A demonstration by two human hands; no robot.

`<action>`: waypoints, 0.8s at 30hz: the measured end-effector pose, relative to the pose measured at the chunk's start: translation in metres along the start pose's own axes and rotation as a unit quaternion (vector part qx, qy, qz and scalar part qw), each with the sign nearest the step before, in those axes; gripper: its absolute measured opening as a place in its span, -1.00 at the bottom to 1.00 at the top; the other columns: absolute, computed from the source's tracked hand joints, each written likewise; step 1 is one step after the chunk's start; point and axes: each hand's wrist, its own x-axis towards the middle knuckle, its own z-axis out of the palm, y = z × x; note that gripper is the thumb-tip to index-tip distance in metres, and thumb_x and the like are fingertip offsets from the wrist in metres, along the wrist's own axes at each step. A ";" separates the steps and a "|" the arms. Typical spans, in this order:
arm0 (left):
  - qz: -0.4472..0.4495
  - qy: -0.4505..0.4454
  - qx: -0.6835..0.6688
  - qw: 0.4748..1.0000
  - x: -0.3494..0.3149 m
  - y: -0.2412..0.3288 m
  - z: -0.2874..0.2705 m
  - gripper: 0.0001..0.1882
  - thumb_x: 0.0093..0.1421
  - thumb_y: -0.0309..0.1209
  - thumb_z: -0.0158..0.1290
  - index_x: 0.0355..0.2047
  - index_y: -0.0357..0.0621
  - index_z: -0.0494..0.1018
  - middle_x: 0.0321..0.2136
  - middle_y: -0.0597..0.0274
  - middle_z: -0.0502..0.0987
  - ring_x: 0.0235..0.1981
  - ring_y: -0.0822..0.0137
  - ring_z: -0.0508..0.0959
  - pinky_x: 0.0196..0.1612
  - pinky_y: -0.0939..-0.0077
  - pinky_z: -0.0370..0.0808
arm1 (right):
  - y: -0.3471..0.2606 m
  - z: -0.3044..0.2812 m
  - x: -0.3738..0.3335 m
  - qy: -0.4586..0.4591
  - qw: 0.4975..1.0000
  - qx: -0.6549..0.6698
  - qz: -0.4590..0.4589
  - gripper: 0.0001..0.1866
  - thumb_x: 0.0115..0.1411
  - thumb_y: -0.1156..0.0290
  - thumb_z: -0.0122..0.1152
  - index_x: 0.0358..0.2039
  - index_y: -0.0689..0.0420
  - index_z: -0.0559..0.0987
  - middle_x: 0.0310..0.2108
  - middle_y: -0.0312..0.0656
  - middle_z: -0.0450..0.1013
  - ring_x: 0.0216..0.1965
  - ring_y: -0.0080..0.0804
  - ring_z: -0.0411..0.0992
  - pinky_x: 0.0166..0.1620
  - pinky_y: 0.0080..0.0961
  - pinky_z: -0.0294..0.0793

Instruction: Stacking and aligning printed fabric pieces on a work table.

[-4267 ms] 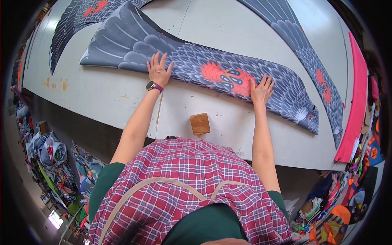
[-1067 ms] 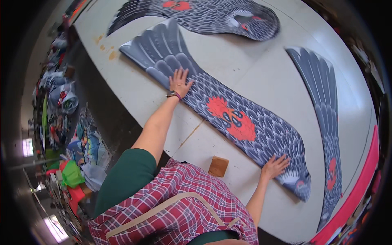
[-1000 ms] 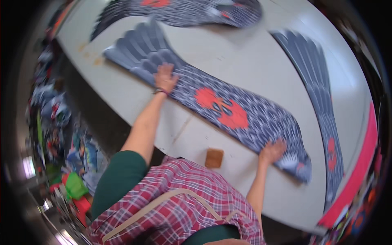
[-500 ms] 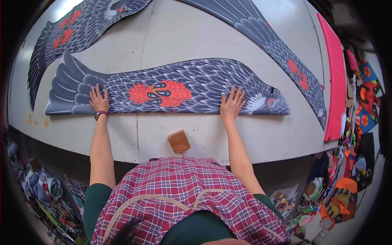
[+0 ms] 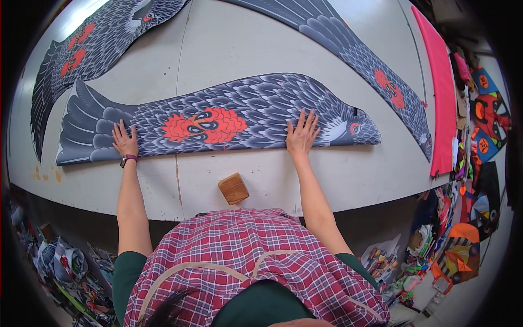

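A long folded piece of fabric (image 5: 261,117), printed as a dark feathered bird with red and orange patches, lies across the table in front of me. Its straight edge faces me; the bird's head is at the right and the tail at the left. My left hand (image 5: 126,143) presses flat on it near the tail, fingers spread, a purple-banded watch on the wrist. Flat near the bird's head and neck rests my right hand (image 5: 302,135), its fingers also spread. Between my forearms, a brown wooden block (image 5: 233,188) sits on the table, apart from both hands.
Another bird-printed fabric (image 5: 101,52) lies at the far left, and a third (image 5: 354,60) runs diagonally at the far right. A pink strip of fabric (image 5: 440,92) follows the right side of the white table (image 5: 218,43). Scraps (image 5: 65,261) are heaped below at the left, with more colourful pieces (image 5: 463,250) at the right.
My view has turned slightly, so the table and fabrics appear tilted and shifted a little left. Both hands stay flat on the folded bird fabric in about the same places.
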 end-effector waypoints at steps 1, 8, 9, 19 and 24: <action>-0.001 0.000 0.001 1.000 0.000 -0.001 -0.001 -0.33 0.28 0.16 -0.13 0.35 0.38 0.05 0.39 0.29 0.01 0.39 0.09 0.02 0.26 -0.31 0.02 | 0.000 0.000 0.000 -0.001 1.000 0.000 0.000 -0.30 0.30 -0.01 0.00 0.36 -0.01 0.11 0.42 -0.02 -0.12 0.38 0.15 -0.10 0.26 0.27 -0.05; -0.004 -0.002 0.005 1.000 0.000 -0.002 -0.004 -0.33 0.28 0.15 -0.13 0.35 0.38 0.05 0.39 0.30 0.00 0.39 0.09 0.01 0.27 -0.31 0.02 | -0.002 0.000 0.001 -0.004 1.000 0.005 0.001 -0.30 0.30 -0.01 0.00 0.36 -0.01 0.12 0.42 -0.02 -0.13 0.38 0.14 -0.11 0.26 0.28 -0.05; -0.004 -0.002 0.003 1.000 0.000 -0.002 -0.004 -0.33 0.28 0.15 -0.13 0.35 0.38 0.05 0.39 0.30 0.00 0.39 0.10 0.01 0.27 -0.31 0.01 | -0.002 0.000 0.001 -0.002 1.000 0.007 0.001 -0.30 0.30 -0.02 -0.01 0.36 -0.01 0.12 0.42 -0.02 -0.13 0.38 0.14 -0.11 0.26 0.28 -0.05; -0.019 0.001 -0.012 1.000 -0.003 -0.004 -0.010 -0.32 0.27 0.15 -0.11 0.35 0.39 0.05 0.39 0.33 0.00 0.40 0.13 0.00 0.29 -0.29 -0.02 | -0.004 0.000 -0.002 -0.013 1.000 0.005 0.000 -0.28 0.29 -0.02 0.01 0.36 0.00 0.10 0.42 -0.01 -0.13 0.39 0.16 -0.12 0.28 0.27 -0.08; -0.024 -0.009 -0.008 1.000 0.001 -0.002 -0.013 -0.31 0.25 0.15 -0.08 0.34 0.38 0.08 0.39 0.31 0.00 0.39 0.13 0.00 0.30 -0.24 0.00 | -0.008 -0.001 -0.004 -0.017 1.000 0.005 0.008 -0.24 0.25 -0.09 0.05 0.35 0.00 0.13 0.40 0.01 -0.09 0.38 0.15 -0.11 0.27 0.27 -0.05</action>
